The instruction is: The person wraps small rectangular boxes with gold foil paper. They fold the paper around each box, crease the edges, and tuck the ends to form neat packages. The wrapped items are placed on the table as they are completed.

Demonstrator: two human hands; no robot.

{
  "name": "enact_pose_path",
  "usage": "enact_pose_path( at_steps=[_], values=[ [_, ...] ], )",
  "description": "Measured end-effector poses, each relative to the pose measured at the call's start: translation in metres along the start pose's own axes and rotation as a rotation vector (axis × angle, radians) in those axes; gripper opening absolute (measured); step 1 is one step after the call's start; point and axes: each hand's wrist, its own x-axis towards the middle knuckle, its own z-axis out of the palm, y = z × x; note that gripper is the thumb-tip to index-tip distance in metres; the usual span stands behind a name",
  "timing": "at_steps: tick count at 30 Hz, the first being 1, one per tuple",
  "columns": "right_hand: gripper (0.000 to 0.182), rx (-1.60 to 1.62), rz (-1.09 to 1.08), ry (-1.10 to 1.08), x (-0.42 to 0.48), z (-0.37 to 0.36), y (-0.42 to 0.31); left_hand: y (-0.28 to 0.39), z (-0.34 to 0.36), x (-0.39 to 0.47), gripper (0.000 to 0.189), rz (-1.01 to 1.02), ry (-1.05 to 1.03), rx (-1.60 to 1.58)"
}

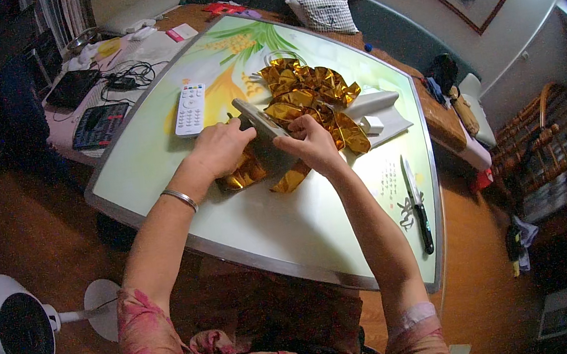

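Above the glass-topped table [270, 238], my right hand [311, 143] grips a flat, thin grey object [260, 118], tilted and seen nearly edge-on; its kind is unclear. At its left side is my left hand [222, 147], its fingers bent over a small dark piece and close to gold foil [245, 174]; whether it grips either cannot be told. More crumpled gold foil [303, 84] lies just beyond both hands. A grey sheet or sleeve [376, 104] and a small white block [372, 125] are to the right of it.
A white remote control [190, 109] lies left of my hands. A knife with a black handle [423, 228] rests near the table's right edge. Black cables [126, 82] and dark devices cover a side surface at left. A white fan-like appliance [22, 328] stands at lower left.
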Motion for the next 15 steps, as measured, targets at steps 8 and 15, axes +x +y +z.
enact_pose_path(
  at_steps=[8, 15],
  values=[
    [0.067, -0.085, -0.078, -0.009, 0.002, 0.006, 0.009, -0.014, 0.027, -0.014, 0.024, -0.071, 0.3, -0.216],
    [0.069, -0.14, -0.088, -0.017, -0.004, 0.011, 0.002, -0.033, 0.056, -0.033, 0.012, -0.295, 0.639, -0.832]
  ],
)
